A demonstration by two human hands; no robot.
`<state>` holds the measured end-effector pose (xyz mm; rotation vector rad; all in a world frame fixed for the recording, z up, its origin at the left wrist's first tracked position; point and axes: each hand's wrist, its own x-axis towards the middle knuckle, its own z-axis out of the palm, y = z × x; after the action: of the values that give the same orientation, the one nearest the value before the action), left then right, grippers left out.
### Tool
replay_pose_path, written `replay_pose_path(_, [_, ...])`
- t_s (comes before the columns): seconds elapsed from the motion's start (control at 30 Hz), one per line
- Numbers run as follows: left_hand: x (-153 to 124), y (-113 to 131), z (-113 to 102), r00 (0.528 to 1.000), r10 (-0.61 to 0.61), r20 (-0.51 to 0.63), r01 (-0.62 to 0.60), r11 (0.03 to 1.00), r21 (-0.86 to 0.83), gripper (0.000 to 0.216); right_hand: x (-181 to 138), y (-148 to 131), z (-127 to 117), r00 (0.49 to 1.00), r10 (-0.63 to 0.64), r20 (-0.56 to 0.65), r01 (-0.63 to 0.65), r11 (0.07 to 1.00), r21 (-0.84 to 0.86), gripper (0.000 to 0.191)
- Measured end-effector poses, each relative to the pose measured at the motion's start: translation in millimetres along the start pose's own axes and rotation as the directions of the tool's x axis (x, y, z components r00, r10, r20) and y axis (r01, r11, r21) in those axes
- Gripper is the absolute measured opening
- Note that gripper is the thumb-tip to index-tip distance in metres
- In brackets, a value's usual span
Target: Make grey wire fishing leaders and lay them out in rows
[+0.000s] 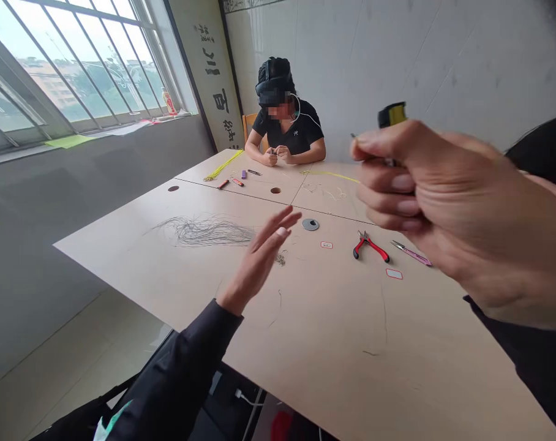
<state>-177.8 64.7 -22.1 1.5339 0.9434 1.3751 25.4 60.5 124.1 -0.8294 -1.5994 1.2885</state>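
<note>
My right hand (447, 208) is raised close to the camera, its fingers curled into a fist around a small black and yellow object (390, 115) that sticks out above the knuckles; I cannot name it. My left hand (263, 256) is held over the wooden table (333, 343) with its fingers stretched out and nothing in it. It hovers near a small tangle of thin wire (280, 260). A larger bundle of thin grey wires (209, 231) lies to its left.
Red-handled pliers (368, 245), pink snips (411, 252), a grey round cap (310, 225) and two small labels lie on the table. Across it sits another person (285, 122) working with both hands, with yellow cords (223, 165) and small tools nearby. Windows are at left.
</note>
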Motion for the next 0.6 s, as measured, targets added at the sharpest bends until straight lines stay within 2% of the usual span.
replay_pose_path(0.03, [-8, 16, 15, 0.996, 0.008, 0.087, 0.005, 0.989, -0.15, 0.045, 6, -4, 10, 1.0, 0.014, 0.02, -0.014, 1.0, 0.003, 0.028])
replay_pose_path(0.07, [-14, 30, 26, 0.979, -0.011, 0.201, 0.059, 0.97, -0.235, 0.043, 11, -9, 16, 1.0, -0.007, 0.016, 0.007, 1.0, -0.001, 0.031])
replay_pose_path(0.1, [-19, 40, 29, 0.957, -0.042, 0.287, 0.123, 0.954, -0.272, 0.035, 16, -13, 17, 0.999, -0.05, -0.01, 0.05, 0.999, -0.009, 0.032])
replay_pose_path(0.13, [-23, 47, 25, 0.948, -0.076, 0.309, 0.168, 0.944, -0.286, 0.027, 19, -15, 14, 0.992, -0.114, -0.054, 0.113, 0.993, -0.018, 0.03])
replay_pose_path(0.17, [-26, 51, 14, 0.953, -0.11, 0.281, 0.191, 0.941, -0.28, 0.023, 21, -16, 7, 0.978, -0.176, -0.11, 0.174, 0.984, -0.028, 0.026])
replay_pose_path(0.2, [-30, 52, -4, 0.966, -0.155, 0.207, 0.205, 0.946, -0.25, 0.022, 21, -14, -3, 0.964, -0.212, -0.16, 0.208, 0.977, -0.039, 0.023])
replay_pose_path(0.23, [-34, 51, -26, 0.976, -0.187, 0.11, 0.206, 0.959, -0.196, 0.022, 19, -7, -13, 0.962, -0.196, -0.19, 0.191, 0.981, -0.045, 0.023])
replay_pose_path(0.27, [-38, 48, -51, 0.978, -0.21, 0.016, 0.21, 0.97, -0.126, 0.023, 16, 4, -21, 0.967, -0.138, -0.212, 0.128, 0.99, -0.061, 0.026])
replay_pose_path(0.3, [-43, 44, -76, 0.972, -0.232, -0.048, 0.23, 0.973, -0.032, 0.026, 12, 20, -26, 0.978, -0.03, -0.207, 0.015, 0.997, -0.074, 0.032])
replay_pose_path(0.37, [-53, 33, -119, 0.947, -0.281, -0.157, 0.309, 0.931, 0.195, 0.033, 3, 65, -24, 0.977, 0.187, -0.102, -0.197, 0.975, -0.106, 0.037])
replay_pose_path(0.4, [-59, 26, -136, 0.928, -0.322, -0.185, 0.367, 0.872, 0.324, 0.037, -2, 92, -16, 0.956, 0.294, 0.0, -0.29, 0.943, -0.163, 0.038])
replay_pose_path(0.43, [-64, 18, -149, 0.91, -0.354, -0.217, 0.415, 0.791, 0.449, 0.04, -7, 120, -6, 0.933, 0.354, 0.068, -0.328, 0.913, -0.243, 0.039])
replay_pose_path(0.5, [-74, 0, -163, 0.883, -0.391, -0.261, 0.454, 0.571, 0.684, 0.044, -13, 170, 20, 0.901, 0.395, 0.179, -0.287, 0.853, -0.436, 0.036])
replay_pose_path(0.53, [-79, -10, -166, 0.884, -0.395, -0.25, 0.429, 0.473, 0.77, 0.044, -16, 190, 33, 0.897, 0.399, 0.192, -0.255, 0.82, -0.513, 0.034])
replay_pose_path(0.6, [-88, -29, -165, 0.904, -0.362, -0.227, 0.358, 0.35, 0.866, 0.043, -19, 216, 54, 0.891, 0.404, 0.206, -0.208, 0.768, -0.606, 0.032])
